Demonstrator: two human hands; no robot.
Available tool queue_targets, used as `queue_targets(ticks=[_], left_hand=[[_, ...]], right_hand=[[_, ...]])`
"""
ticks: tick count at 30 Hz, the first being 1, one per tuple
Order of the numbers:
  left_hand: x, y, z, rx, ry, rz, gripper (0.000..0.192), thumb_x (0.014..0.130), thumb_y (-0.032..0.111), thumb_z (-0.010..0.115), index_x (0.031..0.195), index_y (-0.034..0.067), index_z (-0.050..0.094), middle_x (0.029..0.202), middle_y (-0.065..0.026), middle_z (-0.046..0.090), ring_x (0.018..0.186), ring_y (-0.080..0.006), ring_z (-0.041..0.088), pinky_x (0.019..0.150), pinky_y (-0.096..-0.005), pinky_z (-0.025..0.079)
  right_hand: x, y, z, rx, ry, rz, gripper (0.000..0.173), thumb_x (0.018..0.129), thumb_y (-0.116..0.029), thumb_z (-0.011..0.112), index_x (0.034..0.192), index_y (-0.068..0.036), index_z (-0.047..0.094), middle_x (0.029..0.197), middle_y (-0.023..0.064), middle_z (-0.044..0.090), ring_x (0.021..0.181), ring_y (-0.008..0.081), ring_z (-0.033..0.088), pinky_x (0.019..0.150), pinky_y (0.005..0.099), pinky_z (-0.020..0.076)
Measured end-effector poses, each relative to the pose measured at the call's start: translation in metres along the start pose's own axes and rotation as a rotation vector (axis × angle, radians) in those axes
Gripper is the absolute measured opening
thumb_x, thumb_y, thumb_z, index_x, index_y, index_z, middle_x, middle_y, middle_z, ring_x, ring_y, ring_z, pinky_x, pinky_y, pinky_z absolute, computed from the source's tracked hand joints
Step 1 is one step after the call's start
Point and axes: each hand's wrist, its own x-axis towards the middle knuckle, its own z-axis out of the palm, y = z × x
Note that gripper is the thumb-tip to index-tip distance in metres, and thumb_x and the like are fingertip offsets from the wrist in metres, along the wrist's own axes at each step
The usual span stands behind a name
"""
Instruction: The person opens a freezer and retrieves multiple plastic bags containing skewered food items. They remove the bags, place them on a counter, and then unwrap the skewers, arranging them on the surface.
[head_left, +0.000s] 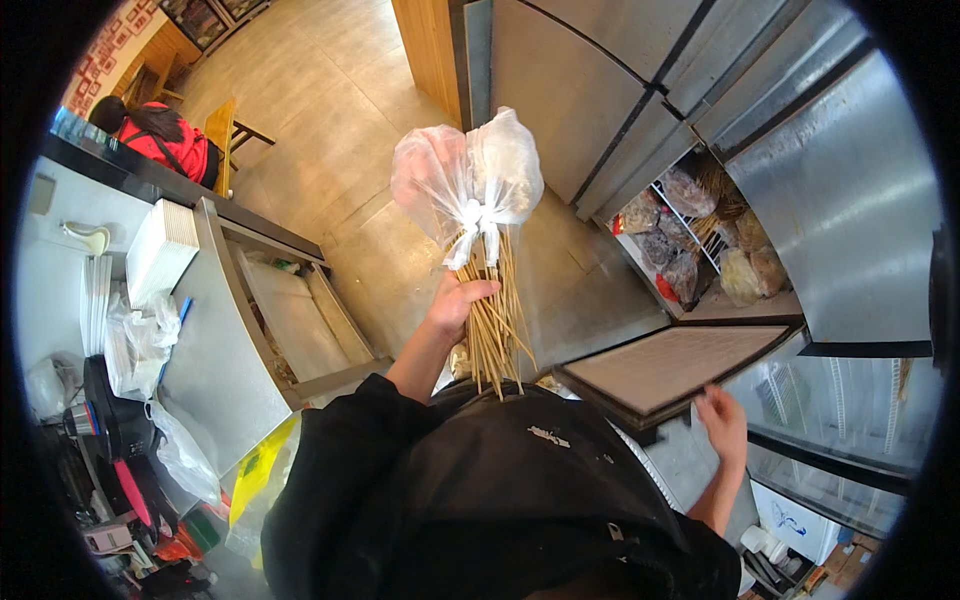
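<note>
My left hand (456, 301) grips a bundle of wooden skewers (491, 334) in front of my chest. Their upper ends run into two tied clear plastic bags, a pinkish one (431, 169) and a whitish one (506, 169); the food inside is hard to make out. Beside the outer edge of an open refrigerator door (675, 367), my right hand (721, 420) holds nothing that I can see, its fingers partly curled and slightly blurred. Bagged skewered food (679, 259) fills the open lower compartment at right, around a white wire shelf (686, 217).
Tall stainless steel doors (570, 90) rise ahead on the right. To my left stands a metal counter (217, 360) with stacked white trays (161, 244), plastic bags (142, 341) and an open-topped bin section (292, 315). A person in red (169, 139) sits beyond, by a wooden bench (221, 142).
</note>
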Motion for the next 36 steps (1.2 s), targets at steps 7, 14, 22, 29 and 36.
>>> queue_targets(ticks=[7,14,22,29,36], left_hand=[[-0.027,0.042,-0.016,0.115,-0.155,0.251,0.051,0.069,-0.006,0.056,0.119,0.0,0.046,0.097,-0.0053,0.057,0.085,-0.0137,0.055,0.074,-0.0277,0.046],[-0.062,0.065,-0.074,0.042,-0.189,0.214,0.071,0.07,-0.01,0.055,0.134,0.004,0.03,0.118,-0.0142,0.05,0.106,-0.0212,0.053,0.086,-0.0327,0.045],[-0.091,0.083,-0.132,-0.082,-0.021,0.378,0.069,0.071,-0.008,0.057,0.134,0.002,0.031,0.111,-0.0107,0.053,0.09,-0.0215,0.059,0.078,-0.0323,0.049],[-0.177,0.103,-0.177,0.45,0.766,0.301,0.069,0.066,-0.002,0.061,0.128,0.0,0.031,0.096,-0.0116,0.055,0.072,-0.0199,0.059,0.06,-0.0315,0.05],[-0.254,0.087,-0.269,1.167,1.334,0.174,0.063,0.066,0.008,0.06,0.123,-0.002,0.036,0.102,-0.028,0.056,0.096,-0.043,0.054,0.081,-0.0438,0.046]], right_hand=[[0.106,-0.214,0.212,0.506,-0.412,-0.116,0.059,0.083,-0.017,0.065,0.132,0.001,0.037,0.112,0.0131,0.056,0.095,0.0187,0.057,0.08,0.0301,0.0476],[0.102,-0.287,0.331,1.043,-0.532,0.101,0.028,0.077,-0.001,0.057,0.105,0.002,0.052,0.088,0.0151,0.062,0.07,0.0263,0.063,0.061,0.0367,0.0543],[0.123,-0.257,0.374,1.079,-0.596,0.132,0.025,0.078,0.002,0.054,0.102,0.006,0.053,0.084,0.017,0.062,0.072,0.0264,0.063,0.066,0.0366,0.0538],[0.145,-0.238,0.375,0.998,-0.747,0.246,0.03,0.079,0.0,0.053,0.107,0.007,0.046,0.09,0.0194,0.058,0.073,0.0282,0.062,0.069,0.0361,0.0552],[0.136,-0.277,0.37,1.028,-1.056,0.215,0.033,0.082,-0.007,0.055,0.11,0.008,0.047,0.09,0.0188,0.061,0.079,0.0264,0.063,0.069,0.0314,0.0551]])
